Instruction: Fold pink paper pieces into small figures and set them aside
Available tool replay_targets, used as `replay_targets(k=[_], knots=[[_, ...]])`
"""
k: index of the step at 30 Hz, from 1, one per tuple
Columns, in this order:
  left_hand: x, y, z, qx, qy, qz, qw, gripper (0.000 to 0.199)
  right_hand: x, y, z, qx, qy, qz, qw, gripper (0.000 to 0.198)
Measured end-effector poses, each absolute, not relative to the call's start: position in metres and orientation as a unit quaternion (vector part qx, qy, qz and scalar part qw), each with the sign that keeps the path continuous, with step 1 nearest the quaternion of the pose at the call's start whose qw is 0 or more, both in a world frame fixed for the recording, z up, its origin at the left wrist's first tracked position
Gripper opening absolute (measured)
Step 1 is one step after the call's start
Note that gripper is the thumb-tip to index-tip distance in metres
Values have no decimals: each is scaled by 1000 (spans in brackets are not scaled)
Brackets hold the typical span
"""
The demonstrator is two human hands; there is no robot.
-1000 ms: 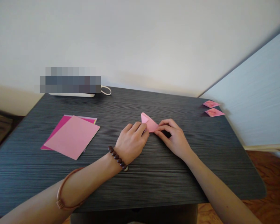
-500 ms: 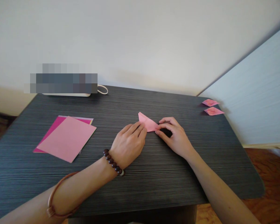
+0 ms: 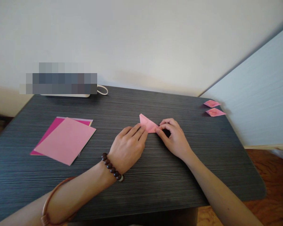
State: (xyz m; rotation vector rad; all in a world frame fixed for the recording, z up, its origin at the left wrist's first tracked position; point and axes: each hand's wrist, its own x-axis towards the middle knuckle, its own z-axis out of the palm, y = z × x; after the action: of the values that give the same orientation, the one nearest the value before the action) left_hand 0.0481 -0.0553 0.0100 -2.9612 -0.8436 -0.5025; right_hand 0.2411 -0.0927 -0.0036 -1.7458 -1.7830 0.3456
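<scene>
A small folded pink paper (image 3: pixel 148 125) lies on the dark table, its pointed corner toward the wall. My left hand (image 3: pixel 129 146) rests palm down, its outstretched fingertips pressing the paper's near left part. At the right tip, my right hand (image 3: pixel 173 136) pinches the paper between thumb and index finger, the other fingers curled. The fingers hide part of the paper's near and right edges.
Left on the table (image 3: pixel 122 194) lies a stack of square sheets, a light pink sheet (image 3: pixel 66 141) over a magenta sheet (image 3: pixel 46 136). Two folded pink paper pieces (image 3: pixel 215 112) sit at the far right edge. A blurred-out object with a white cord loop (image 3: pixel 103 90) stands against the wall.
My right thumb and index finger have shifted slightly left on the paper's tip. The left hand's fingers still press the paper. The view has moved a little.
</scene>
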Motion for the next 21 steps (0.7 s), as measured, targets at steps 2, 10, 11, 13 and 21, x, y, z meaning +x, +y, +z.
replay_targets(k=[2, 10, 11, 13, 21], knots=[[48, -55, 11, -949, -273, -159, 9, 27, 242, -93, -3, -653, -683, 126, 303, 15], [47, -55, 14, -957, -261, -124, 0, 34, 236, -92, -4, -678, -666, 112, 291, 18], [47, -54, 14, -959, -256, -121, 2, 35, 235, -92, -4, -680, -664, 109, 292, 18], [46, -54, 14, -960, -254, -119, 8, 33, 234, -92, -5, -684, -659, 106, 295, 18], [46, -55, 12, -961, -243, -130, 21, 31, 234, -91, -8, -684, -648, 110, 317, 18]])
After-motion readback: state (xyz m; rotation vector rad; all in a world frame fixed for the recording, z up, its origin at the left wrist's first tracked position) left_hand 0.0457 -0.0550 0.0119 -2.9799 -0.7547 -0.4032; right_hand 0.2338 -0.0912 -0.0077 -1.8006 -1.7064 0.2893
